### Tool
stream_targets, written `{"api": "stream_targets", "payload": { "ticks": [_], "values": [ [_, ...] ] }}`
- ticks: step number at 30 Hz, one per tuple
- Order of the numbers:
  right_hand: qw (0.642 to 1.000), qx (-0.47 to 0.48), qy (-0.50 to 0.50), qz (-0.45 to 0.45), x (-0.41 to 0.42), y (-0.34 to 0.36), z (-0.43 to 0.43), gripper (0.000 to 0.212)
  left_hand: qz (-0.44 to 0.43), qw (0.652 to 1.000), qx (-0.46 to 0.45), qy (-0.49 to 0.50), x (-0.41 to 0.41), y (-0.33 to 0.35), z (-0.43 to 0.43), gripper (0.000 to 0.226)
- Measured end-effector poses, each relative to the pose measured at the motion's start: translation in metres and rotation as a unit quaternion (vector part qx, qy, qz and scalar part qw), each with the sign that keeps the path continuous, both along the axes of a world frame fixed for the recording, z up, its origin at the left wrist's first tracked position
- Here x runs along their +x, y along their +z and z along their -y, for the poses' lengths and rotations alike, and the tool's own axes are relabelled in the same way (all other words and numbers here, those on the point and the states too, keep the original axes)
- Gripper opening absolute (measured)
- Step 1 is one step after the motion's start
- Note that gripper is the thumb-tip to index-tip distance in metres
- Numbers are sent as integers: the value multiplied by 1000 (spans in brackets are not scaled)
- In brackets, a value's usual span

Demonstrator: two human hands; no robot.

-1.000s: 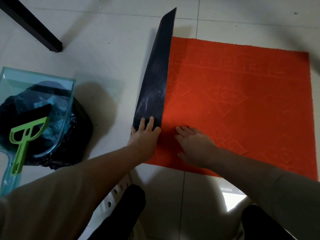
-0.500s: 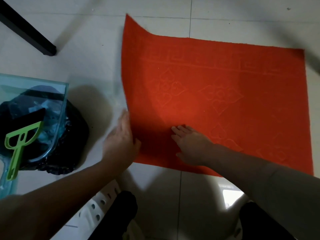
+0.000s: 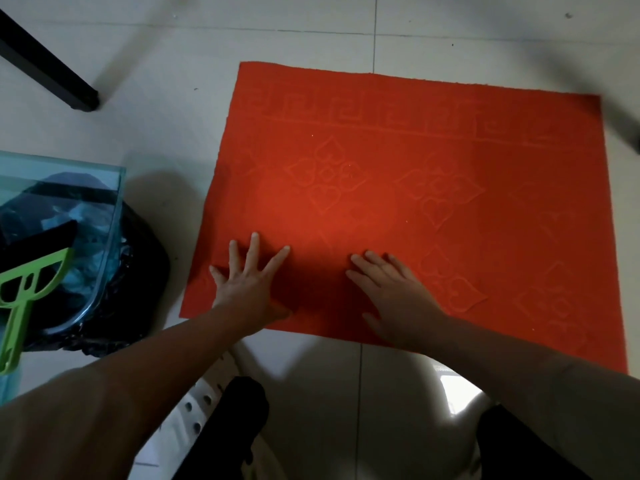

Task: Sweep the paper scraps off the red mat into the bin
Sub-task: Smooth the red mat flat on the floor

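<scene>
Both hands lie flat and spread on the red mat (image 3: 433,202), holding nothing. The left hand (image 3: 247,285) presses at 7 o'clock, the right hand (image 3: 391,296) near 6, likely smoothing it flat. The bin (image 3: 138,271) sits at 9 o'clock, the dustpan (image 3: 104,209) resting on top.

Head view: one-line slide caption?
Both hands, left and right, press flat on the red mat; bin at left.
</scene>
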State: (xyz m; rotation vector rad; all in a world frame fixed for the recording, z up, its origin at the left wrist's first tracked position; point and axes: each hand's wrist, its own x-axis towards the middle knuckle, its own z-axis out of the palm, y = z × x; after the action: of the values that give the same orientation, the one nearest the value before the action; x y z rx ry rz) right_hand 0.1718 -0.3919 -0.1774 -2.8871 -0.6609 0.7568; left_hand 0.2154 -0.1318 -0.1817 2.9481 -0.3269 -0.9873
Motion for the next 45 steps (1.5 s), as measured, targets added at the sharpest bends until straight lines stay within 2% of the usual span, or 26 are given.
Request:
{"api": "stream_targets", "payload": {
  "ticks": [3, 6, 14, 45],
  "values": [
    [994, -52, -91, 25, -12, 0, 16, 85, -18, 1000, -12, 8, 0, -2, -1, 112],
    [985, -71, -154, -26, -11, -2, 31, 89, -24, 999, -17, 15, 1, -1, -1, 112],
    [987, -69, -127, -70, -9, -1, 37, 89, -25, 999, -23, 28, -8, -1, -1, 114],
    [989, -44, -117, -82, -11, -6, 47, 92, -38, 997, -30, 63, -15, -4, 3, 112]
  ]
}}
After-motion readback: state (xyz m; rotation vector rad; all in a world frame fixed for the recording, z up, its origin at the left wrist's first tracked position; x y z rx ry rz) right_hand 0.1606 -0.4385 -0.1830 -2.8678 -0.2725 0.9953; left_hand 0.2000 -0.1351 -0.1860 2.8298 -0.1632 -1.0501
